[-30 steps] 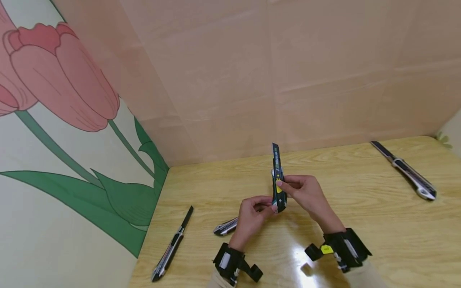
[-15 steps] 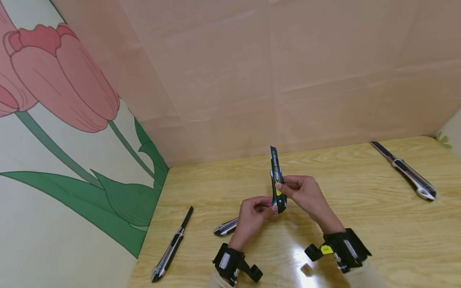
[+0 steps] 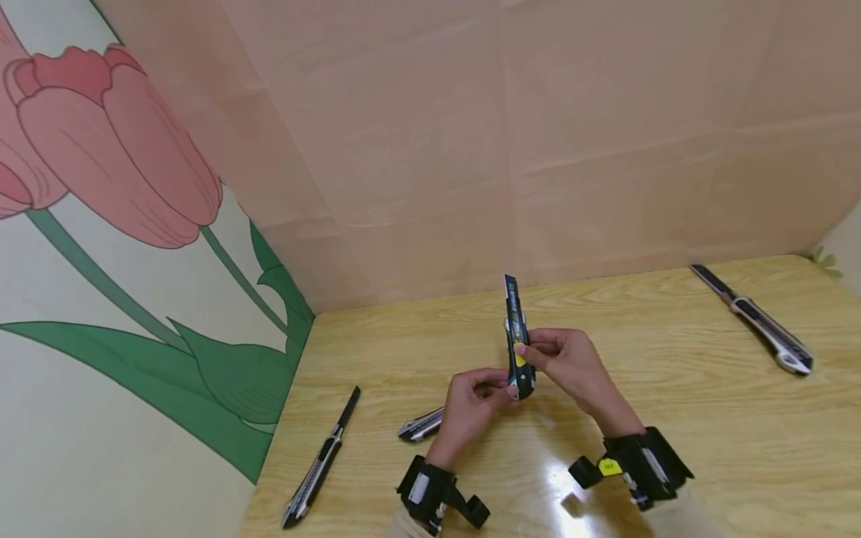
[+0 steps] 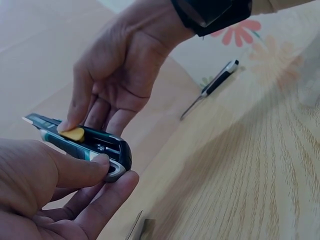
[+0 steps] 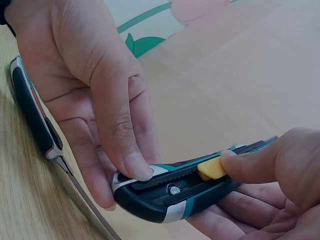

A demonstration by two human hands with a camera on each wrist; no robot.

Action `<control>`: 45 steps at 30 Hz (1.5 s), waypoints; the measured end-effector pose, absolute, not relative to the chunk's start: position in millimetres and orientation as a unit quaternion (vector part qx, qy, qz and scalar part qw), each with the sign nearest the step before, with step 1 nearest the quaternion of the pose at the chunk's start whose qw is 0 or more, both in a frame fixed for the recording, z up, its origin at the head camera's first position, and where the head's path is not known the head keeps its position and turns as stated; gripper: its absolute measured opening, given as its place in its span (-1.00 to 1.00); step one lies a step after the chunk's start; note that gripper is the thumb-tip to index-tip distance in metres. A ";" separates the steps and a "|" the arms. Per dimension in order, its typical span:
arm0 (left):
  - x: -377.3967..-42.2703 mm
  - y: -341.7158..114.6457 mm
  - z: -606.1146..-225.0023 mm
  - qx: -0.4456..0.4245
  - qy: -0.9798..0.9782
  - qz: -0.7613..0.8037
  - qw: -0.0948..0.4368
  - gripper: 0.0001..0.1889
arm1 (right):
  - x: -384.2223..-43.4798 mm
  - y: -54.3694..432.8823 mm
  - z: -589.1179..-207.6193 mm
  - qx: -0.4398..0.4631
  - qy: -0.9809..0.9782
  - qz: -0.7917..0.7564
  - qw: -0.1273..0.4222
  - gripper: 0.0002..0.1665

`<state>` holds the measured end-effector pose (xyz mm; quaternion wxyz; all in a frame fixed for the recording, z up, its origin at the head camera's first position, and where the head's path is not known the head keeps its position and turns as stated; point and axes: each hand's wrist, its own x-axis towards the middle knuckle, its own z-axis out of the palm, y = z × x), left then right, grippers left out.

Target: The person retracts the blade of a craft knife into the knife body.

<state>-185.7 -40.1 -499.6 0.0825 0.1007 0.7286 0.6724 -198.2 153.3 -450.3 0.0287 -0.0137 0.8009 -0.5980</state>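
Observation:
A snap-off utility knife [image 3: 514, 321] with a dark and teal body is held up over the table, blade end pointing away. My left hand [image 3: 468, 407] pinches its butt end between thumb and fingers. Around the middle of the body, my right hand [image 3: 572, 366] grips it, thumb on the yellow slider [image 5: 212, 169]. Part of the blade shows beyond the body in the head view. Behind my left hand lies another utility knife [image 3: 420, 424], its front part hidden by that hand in the head view.
On the wooden table [image 3: 403, 340], a grey and black utility knife [image 3: 313, 472] lies at the left with its blade out. Another such knife [image 3: 765, 329] lies at the far right. A pinkish sheet [image 3: 417, 149] hangs behind the table, beside a tulip-patterned wall [image 3: 114, 149].
The knife's tip sits slightly lower and further left than a second ago, and my right thumb has shifted a little toward the butt end. The left hand has hardly moved.

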 end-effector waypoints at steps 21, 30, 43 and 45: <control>-185.2 -42.3 -497.1 0.098 0.728 0.673 0.084 -0.80 | -194.9 148.9 -449.8 -0.020 0.813 -0.581 0.023 -0.56; -184.8 -42.2 -498.8 0.093 0.730 0.672 0.086 -0.80 | -195.1 149.0 -448.9 -0.023 0.811 -0.584 0.026 -0.56; -186.5 -43.7 -500.3 0.084 0.708 0.694 0.096 -0.78 | -194.5 147.1 -448.6 -0.030 0.813 -0.581 0.025 -0.52; -186.7 -44.1 -500.2 0.082 0.710 0.693 0.099 -0.78 | -194.7 147.3 -449.2 -0.031 0.813 -0.581 0.026 -0.51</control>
